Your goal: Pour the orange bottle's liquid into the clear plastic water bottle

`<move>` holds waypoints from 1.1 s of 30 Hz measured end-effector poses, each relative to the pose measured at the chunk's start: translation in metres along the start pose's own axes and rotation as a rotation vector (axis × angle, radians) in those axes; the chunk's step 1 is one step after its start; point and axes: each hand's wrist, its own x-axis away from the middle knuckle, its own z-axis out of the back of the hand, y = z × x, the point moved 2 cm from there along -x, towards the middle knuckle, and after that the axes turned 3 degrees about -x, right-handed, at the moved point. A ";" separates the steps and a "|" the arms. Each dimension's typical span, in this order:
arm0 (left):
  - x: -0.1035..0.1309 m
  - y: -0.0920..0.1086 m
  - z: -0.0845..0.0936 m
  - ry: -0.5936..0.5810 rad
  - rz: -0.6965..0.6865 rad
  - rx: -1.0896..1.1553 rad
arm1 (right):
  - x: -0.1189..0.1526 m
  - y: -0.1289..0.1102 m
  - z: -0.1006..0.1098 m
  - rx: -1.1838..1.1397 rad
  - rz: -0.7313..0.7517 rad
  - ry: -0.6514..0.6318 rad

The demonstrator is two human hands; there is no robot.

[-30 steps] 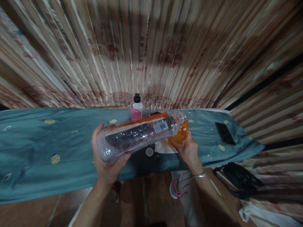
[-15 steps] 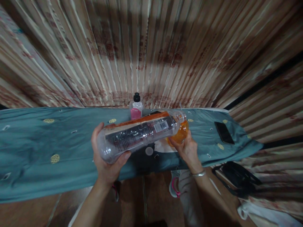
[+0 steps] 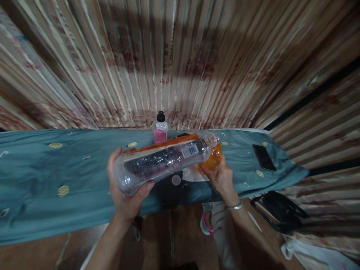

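A large clear plastic bottle with an orange and dark label lies tilted across the middle, its neck to the right. My left hand is closed around its base end. Behind and under the neck is a rounded container of orange liquid, which my right hand grips from the right. The large bottle's mouth is over the top of this container; whether they touch is hard to tell. A white sheet lies beneath, and a small round translucent cap is just left of it.
A bottle with a black cap and pink label stands behind the large bottle. A dark phone lies on the right of the green tablecloth. On the floor at right is a black bag; pleated curtains rise behind.
The whole view has shifted slightly, so things appear a little further left. Both hands keep their holds, with the large bottle tilted about as before.
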 end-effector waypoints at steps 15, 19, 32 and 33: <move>0.001 0.000 0.003 -0.007 0.024 -0.014 | 0.001 0.001 -0.001 -0.016 0.007 0.014; 0.000 0.001 0.001 -0.008 0.013 -0.008 | 0.001 0.002 -0.002 -0.007 0.044 0.030; 0.000 0.003 0.002 -0.004 -0.030 -0.037 | 0.000 0.001 -0.001 -0.016 -0.016 -0.006; 0.000 0.004 0.002 -0.004 -0.033 -0.052 | 0.000 0.000 -0.001 -0.012 -0.017 -0.003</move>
